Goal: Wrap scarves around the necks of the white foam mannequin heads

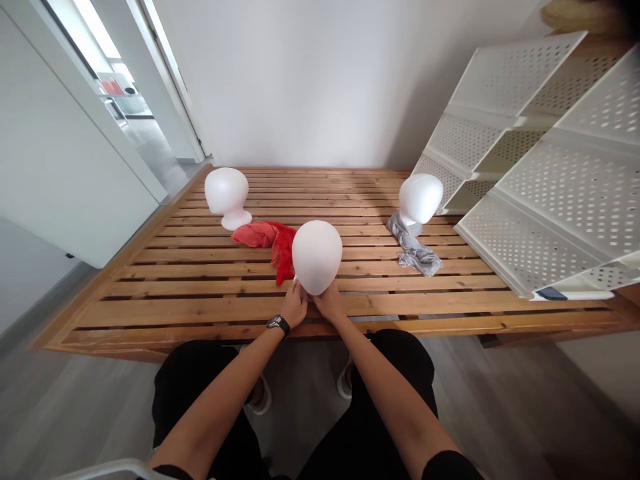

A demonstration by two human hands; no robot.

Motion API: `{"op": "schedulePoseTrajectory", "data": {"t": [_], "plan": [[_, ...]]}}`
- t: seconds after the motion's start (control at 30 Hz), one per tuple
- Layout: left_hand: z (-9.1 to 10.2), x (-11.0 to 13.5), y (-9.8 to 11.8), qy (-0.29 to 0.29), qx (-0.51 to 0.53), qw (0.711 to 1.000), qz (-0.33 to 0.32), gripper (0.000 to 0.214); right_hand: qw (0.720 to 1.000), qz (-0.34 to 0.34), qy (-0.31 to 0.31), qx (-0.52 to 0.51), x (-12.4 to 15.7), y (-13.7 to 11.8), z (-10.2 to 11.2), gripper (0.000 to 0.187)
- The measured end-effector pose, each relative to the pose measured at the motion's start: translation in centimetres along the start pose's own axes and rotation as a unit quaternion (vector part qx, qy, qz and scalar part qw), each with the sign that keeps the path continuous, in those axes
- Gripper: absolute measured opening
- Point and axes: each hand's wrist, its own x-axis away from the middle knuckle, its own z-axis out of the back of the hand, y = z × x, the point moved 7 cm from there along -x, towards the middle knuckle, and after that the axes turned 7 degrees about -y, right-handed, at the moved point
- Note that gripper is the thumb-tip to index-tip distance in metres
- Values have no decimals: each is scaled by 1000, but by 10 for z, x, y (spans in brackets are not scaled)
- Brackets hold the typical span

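Observation:
A white mannequin head point(317, 257) stands on the slatted wooden bench point(200, 313) directly in front of me. My left hand point(294, 305), with a watch at the wrist, is closed at the left side of its neck. From the right, my right hand point(329, 303) grips the same neck; the fingertips of both hands are partly hidden under the head. Just left of the head lies a crumpled red cloth point(273, 243).
A second white mannequin head point(227, 193) stands at the back left. Another mannequin head point(421, 198) is at the right, with a grey cloth point(417, 250) around its base. White perforated racks point(560, 200) lean along the bench's right end. Behind is a white wall point(300, 80).

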Motion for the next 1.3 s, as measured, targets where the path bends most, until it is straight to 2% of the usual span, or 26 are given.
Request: {"op": "schedulePoseTrajectory", "data": {"t": [0.1, 0.2, 0.4, 0.53, 0.63, 0.73, 0.87, 0.97, 1.1, 1.3], "plan": [[18, -9, -11, 25, -32, 999, 19, 60, 1000, -7, -2, -22, 2, 7, 2, 91], [52, -30, -31, 63, -72, 993, 73, 56, 999, -10, -26, -31, 5, 10, 4, 97], [130, -96, -73, 113, -110, 973, 170, 51, 998, 11, -57, -11, 16, 8, 5, 98], [169, -136, -93, 108, -120, 961, 222, 49, 998, 4, -59, 34, 20, 16, 0, 103], [183, -155, -106, 88, -126, 958, 243, 51, 996, 5, -59, 65, 22, 20, -4, 102], [189, -170, -114, 71, -142, 957, 241, 48, 996, 10, -47, 77, 24, 19, -5, 95], [197, -187, -116, 51, -209, 943, 255, 35, 996, -2, -39, 81, 25, 19, -3, 91], [210, -195, -115, 56, -229, 933, 273, 26, 996, -2, -48, 79, 24, 19, -4, 89], [234, -199, -113, 80, -223, 928, 288, 20, 996, -5, -46, 78, 23, 18, -2, 86], [278, -197, -101, 174, -169, 918, 315, 34, 996, -3, -47, 74, 24, 17, 0, 86]]}}
